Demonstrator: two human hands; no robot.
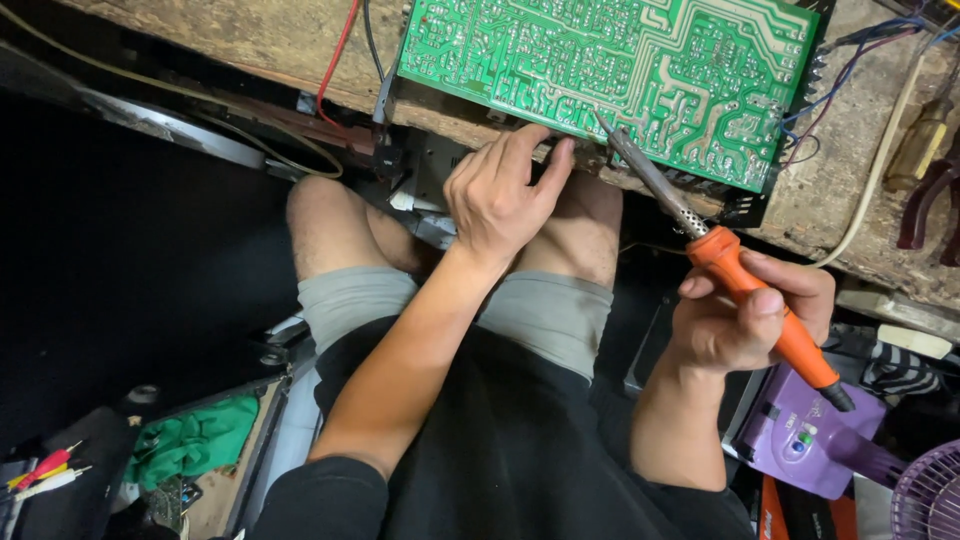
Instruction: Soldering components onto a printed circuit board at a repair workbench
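Green circuit board [610, 75], solder side up, lies on the rough wooden worktop [850, 190] with its near edge at the worktop's lip. Right hand [745, 315] has its grip closed around the orange handle of a soldering iron [720, 250], whose metal tip slants up to touch the board near its front edge. Left hand [500, 195] rests at that same edge just beside the tip, fingers curled against the board's rim; whether they pinch anything I cannot tell. Red, black and blue wires [340, 60] trail off the board's sides. Red-handled pliers [925, 205] lie at the worktop's far right. Below, a purple device [800, 435] sits by the person's right knee and a green cloth [195, 440] lies at lower left.
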